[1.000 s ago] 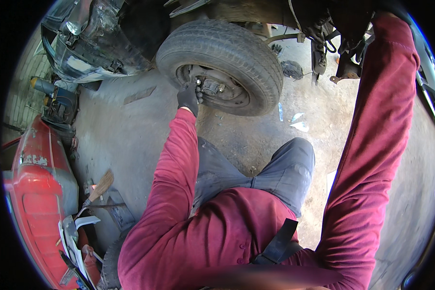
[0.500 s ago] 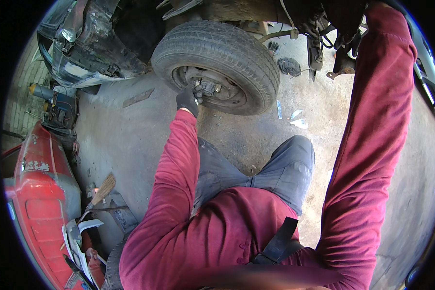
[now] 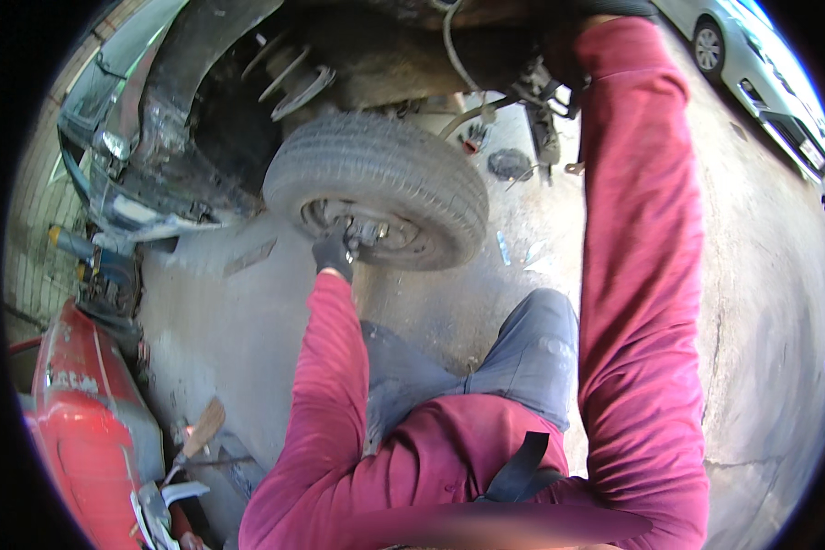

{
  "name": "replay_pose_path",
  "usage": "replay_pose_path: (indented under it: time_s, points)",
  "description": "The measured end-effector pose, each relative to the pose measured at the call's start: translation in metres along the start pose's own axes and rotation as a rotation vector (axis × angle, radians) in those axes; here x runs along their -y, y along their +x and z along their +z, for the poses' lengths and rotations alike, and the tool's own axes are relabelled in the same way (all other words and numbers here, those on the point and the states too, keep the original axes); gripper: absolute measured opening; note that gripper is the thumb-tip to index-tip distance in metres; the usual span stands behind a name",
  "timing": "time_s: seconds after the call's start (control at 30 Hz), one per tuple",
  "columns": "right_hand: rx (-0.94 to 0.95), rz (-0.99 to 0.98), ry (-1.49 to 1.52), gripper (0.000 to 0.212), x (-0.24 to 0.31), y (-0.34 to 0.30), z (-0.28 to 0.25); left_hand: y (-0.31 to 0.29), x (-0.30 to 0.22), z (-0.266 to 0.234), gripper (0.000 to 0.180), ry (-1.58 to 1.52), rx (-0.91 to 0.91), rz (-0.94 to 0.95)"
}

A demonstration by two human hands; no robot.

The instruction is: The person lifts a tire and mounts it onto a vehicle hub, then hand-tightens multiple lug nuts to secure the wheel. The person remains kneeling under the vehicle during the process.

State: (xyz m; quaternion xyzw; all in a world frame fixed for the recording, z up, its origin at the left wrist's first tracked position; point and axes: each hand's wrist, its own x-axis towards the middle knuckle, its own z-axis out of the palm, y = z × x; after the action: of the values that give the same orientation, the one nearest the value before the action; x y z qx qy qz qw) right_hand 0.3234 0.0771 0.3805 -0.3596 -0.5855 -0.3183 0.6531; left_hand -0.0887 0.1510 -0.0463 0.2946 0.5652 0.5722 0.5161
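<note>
My left hand [image 3: 336, 249], in a dark glove, reaches into the middle of a car wheel [image 3: 385, 188]. Its fingers are bent in beside the metal hub [image 3: 369, 231]; whatever they grip is too small to make out. The black tyre, worn and dusty, stands tilted under the raised wheel arch. High at the top edge, my right hand [image 3: 614, 8], also dark-gloved, is up against the dark underside of the vehicle body. Its fingers are out of sight.
A coil spring [image 3: 302, 92] hangs behind the tyre. At left lie a red body panel [image 3: 87, 440] and a hand brush [image 3: 203, 429]. A flat strip [image 3: 249, 258] lies on the concrete floor. A pale car [image 3: 761, 78] stands at the far right.
The view has tilted up and swung right, so the wheel sits lower and the pale car shows more. My left hand stays at the hub; my right arm remains raised.
</note>
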Motion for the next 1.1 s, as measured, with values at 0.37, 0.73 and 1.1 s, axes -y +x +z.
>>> replay_pose_path:
  time_s: [0.37, 0.73, 1.1]
  points:
    - [-0.045, -0.001, 0.029, 0.03, 0.002, 0.003, -0.004, 0.001, -0.037, -0.001, 0.027, 0.787, 0.257, 0.031]
    - [-0.051, -0.021, 0.038, 0.03, 0.002, 0.006, -0.006, 0.019, -0.03, -0.008, 0.03, 1.075, 0.219, 0.348]
    - [-0.076, -0.034, 0.067, 0.031, 0.003, 0.005, -0.005, 0.009, -0.017, -0.003, 0.021, 0.773, 0.139, 0.102]
